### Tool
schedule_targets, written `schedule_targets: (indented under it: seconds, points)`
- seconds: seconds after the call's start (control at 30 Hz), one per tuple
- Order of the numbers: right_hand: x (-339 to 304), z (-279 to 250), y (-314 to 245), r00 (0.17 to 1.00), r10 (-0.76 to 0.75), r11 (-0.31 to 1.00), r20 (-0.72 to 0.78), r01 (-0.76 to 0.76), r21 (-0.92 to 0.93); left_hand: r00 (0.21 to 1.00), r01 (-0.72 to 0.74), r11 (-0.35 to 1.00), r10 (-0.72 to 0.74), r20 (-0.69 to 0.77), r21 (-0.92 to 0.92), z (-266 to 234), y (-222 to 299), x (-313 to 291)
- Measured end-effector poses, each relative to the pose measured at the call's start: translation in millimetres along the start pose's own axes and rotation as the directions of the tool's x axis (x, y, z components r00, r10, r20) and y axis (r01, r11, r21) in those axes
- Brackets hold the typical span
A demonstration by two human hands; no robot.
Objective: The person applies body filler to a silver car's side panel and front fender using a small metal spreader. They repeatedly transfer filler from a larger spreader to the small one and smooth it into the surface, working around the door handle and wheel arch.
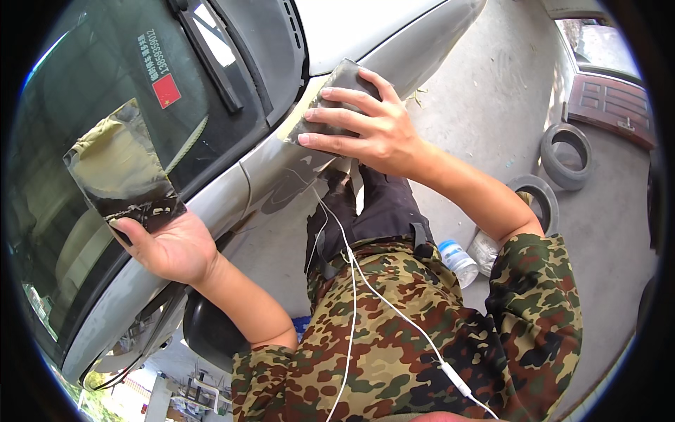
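My left hand (179, 246) grips the lower end of a dark, flat putty board (133, 200), tilted up in front of the windshield. Pale yellow putty (116, 148) is smeared over most of its face. In my right hand (380, 133) is a dark rectangular putty spreader (344, 77), with my fingers spread across its back. The spreader lies against the silver car's (225, 190) body by the lower corner of the windshield. A strip of yellowish putty (299, 109) shows along the spreader's left edge; what lies beneath it is hidden.
The windshield (91, 70) with a wiper (211, 63) lies to the left, the white hood (358, 28) ahead. A black side mirror (211, 327) is near my left elbow. Tyres (566, 156), a plastic bottle (457, 264) and a brown door panel (610, 109) are at right. A white earphone cord (351, 295) hangs down my front.
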State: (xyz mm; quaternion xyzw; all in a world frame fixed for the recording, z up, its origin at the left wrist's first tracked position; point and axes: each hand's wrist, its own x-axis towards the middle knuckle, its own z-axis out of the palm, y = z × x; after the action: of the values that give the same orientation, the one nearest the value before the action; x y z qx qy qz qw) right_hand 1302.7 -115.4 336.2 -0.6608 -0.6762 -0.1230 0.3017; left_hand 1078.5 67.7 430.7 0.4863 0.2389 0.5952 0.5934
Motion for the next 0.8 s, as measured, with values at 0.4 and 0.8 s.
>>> schedule_targets:
  seconds: [0.4,0.8]
  points:
    - [0.6,11.5,-1.2,1.000,-0.022,1.000,-0.020,0.022,0.006,1.000,-0.024,0.999,0.025,-0.016,0.037,0.3,4.2,-4.5]
    - [-41.7,10.7,9.8,1.000,-0.001,0.999,-0.021,0.001,-0.037,0.997,-0.039,0.997,0.044,-0.070,0.072,-0.1,5.3,-9.8]
